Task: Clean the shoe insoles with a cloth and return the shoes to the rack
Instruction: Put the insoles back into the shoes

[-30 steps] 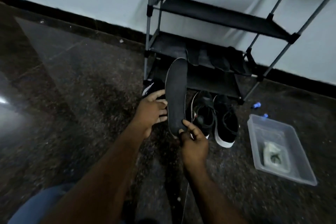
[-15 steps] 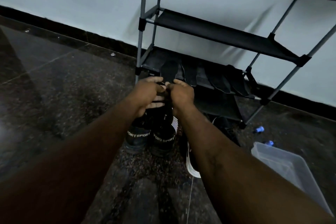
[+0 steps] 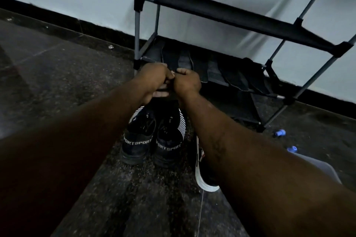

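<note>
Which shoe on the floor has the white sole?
The black shoe partly under the right forearm, to the right of the SPORT-lettered pair, whose soles look dark.

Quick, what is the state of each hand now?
Left hand: fingers curled, gripping the insole.
Right hand: fingers curled, gripping the same insole.

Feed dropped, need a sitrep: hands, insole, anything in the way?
Left hand, right hand both grip insole at rack lower shelf. Other insoles lie alongside. Sport shoes on floor beneath.
</note>
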{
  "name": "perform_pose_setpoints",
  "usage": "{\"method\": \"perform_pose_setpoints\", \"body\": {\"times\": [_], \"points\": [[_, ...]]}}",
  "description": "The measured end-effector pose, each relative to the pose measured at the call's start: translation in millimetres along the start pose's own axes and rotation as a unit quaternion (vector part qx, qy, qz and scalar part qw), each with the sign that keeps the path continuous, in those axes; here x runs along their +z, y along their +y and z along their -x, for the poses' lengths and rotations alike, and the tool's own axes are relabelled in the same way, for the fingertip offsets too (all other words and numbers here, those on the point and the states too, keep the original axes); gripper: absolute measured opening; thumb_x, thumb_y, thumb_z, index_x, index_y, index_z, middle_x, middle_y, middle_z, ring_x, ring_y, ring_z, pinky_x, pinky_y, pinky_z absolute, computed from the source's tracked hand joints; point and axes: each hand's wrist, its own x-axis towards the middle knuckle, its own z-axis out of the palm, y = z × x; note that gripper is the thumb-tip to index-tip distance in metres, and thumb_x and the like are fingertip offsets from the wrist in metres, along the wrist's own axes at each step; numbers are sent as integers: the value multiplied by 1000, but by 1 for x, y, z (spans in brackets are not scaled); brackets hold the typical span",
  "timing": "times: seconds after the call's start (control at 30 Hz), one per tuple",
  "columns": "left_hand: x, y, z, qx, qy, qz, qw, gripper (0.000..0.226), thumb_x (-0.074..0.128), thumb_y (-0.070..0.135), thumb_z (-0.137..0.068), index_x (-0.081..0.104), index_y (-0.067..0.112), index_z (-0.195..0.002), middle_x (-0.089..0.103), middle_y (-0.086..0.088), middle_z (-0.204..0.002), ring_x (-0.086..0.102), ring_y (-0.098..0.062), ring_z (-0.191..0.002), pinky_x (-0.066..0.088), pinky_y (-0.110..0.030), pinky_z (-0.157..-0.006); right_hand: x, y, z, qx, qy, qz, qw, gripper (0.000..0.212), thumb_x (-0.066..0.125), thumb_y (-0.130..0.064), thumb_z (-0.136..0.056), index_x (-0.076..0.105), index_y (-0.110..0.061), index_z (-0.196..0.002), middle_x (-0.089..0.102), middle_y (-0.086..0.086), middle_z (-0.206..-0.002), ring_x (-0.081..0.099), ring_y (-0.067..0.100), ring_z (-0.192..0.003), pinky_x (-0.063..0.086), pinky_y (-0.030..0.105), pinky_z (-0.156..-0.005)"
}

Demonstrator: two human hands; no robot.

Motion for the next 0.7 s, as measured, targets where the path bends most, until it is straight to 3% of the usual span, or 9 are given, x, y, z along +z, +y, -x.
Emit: {"method": "perform_pose_setpoints", "body": {"times": [0.07,0.17,0.23,0.3,0.43,0.53,0.7], "points": [[0,0,-2,-6,5,-8,1000,16,57,8,-97,60,23,-91,69,1,-94,67,-16,-79,61,-36,-74,-1,0,-2,-18,-12,29,999,34,78,-27,-88,72,-19,-121,77,7,-110,74,20,-98,60,37,-93],[0,1,-6,-13,-4,-16,1000,13,57,13,-97,63,22,-91,72,-1,-100,69,-21,-86,61,-41,-82,-7,-8,-1,-50,-49,102,992,45,72,-29,-90,67,-20,-134,73,4,-126,68,22,-116,53,32,-101],[-2,-2,-6,-20,-14,-24,999,11,58,15,-96,67,20,-99,74,-2,-106,71,-23,-90,62,-41,-81,-15,-8,3,-62,-54,119,989,49,71,-30,-90,64,-23,-137,70,1,-129,65,20,-119,48,27,-98],[0,-8,-4,-7,-14,-35,999,23,60,16,-94,65,20,-116,75,-3,-112,73,-26,-93,62,-39,-75,-26,-3,14,-57,-47,104,992,51,72,-33,-90,61,-24,-139,70,0,-128,64,19,-118,47,26,-99],[16,-24,13,62,81,-60,993,47,67,15,-91,51,25,-134,72,-5,-109,74,-25,-87,61,-31,-59,-51,25,47,-51,-50,115,991,50,73,-31,-91,58,-22,-138,72,-6,-107,66,16,-105,50,28,-100],[27,-40,32,79,87,-149,982,79,72,28,-85,34,29,-154,69,-1,-107,74,-26,-90,64,-44,-79,-70,53,81,-75,-51,135,987,38,68,-25,-89,63,-26,-127,75,-6,-103,72,20,-97,58,43,-94],[29,-74,86,52,27,-269,961,84,73,33,-76,41,22,-154,70,1,-109,70,-26,-103,56,-44,-97,-107,81,157,-109,-86,181,974,29,66,-11,-88,68,-23,-115,73,-7,-100,70,19,-97,56,38,-91]]}}
